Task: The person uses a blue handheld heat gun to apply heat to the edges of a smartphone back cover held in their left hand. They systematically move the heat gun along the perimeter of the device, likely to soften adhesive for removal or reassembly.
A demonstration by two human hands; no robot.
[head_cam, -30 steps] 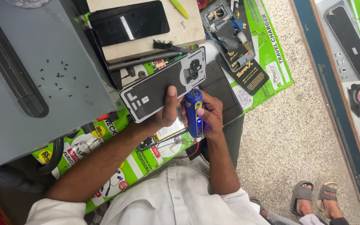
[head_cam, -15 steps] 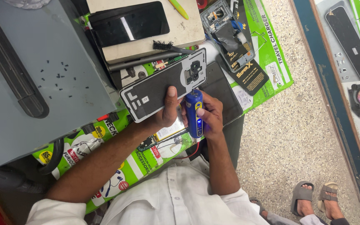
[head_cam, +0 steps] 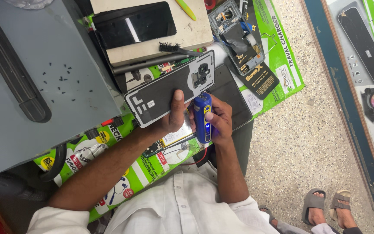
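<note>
Nothing has shifted in the last second beyond a slight settling of the view: both hands sit where they were, the phone back and the blue tool unmoved between them.

At 9 o'clock in the head view lies a grey case [head_cam: 31, 78] with small dark screws [head_cam: 61, 82] scattered across its lid. Next comes the left hand [head_cam: 174, 119], closed on the lower edge of the phone back [head_cam: 169, 89], thumb pressed flat on the dark panel. That panel runs long from 8 o'clock up to 2 o'clock, its camera cluster [head_cam: 201, 76] at the upper right end, and it rests tilted over a dark tablet [head_cam: 228, 95] on the green packaging [head_cam: 278, 56].

Just right of the left hand, the right hand [head_cam: 219, 123] wraps fully round the blue electric screwdriver [head_cam: 203, 117], a small light glowing on its body. Its long axis stands near 12 to 6 o'clock, the tip pointing up and meeting the phone back right below the camera cluster. So the working spot lies at 12 o'clock from the right grip, touching the tip, while the left hand steadies the panel from about 9 o'clock of the tool. The right hand is the nearer to that corner.

Farther up, a black phone [head_cam: 135, 24] rests on a cream block [head_cam: 191, 34]; an opened phone [head_cam: 234, 30] lies at 1 o'clock.
</note>
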